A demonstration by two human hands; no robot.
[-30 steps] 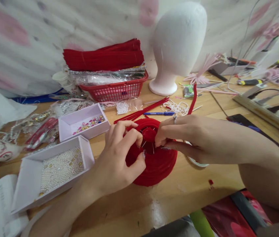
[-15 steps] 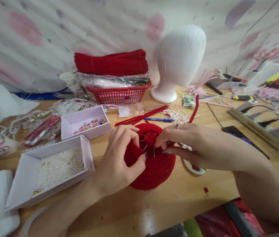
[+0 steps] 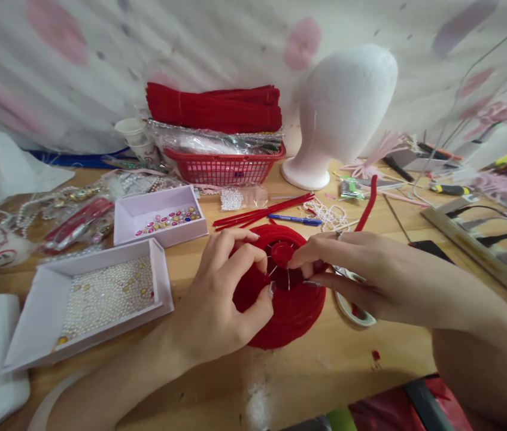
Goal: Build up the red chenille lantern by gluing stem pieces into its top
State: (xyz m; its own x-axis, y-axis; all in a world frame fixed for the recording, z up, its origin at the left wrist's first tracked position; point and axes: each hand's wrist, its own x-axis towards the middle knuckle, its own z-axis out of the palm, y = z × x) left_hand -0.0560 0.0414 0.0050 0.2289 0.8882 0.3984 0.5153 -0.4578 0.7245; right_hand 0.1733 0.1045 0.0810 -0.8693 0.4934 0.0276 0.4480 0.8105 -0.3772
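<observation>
On the desk between my hands sits a round red fuzzy piece, coiled in rings, with thin metal spokes running inward to a small red disc at its centre. The thumb and fingers of my left hand pinch the left inner edge of the coil. My right hand is closed at the right inner edge, gripping a red chenille stem whose free end sticks up behind the knuckles. My fingers hide where the stem meets the coil. Scissors with pale handles lie partly under my right hand.
Two white trays hold pearl beads and coloured gems. Behind are loose red stems, a blue pen, a red basket and a white foam head. A power strip lies at the right.
The view has shifted slightly, so the desk items appear a little further right. Both hands keep their pinch on the coil, with barely any finger movement.
</observation>
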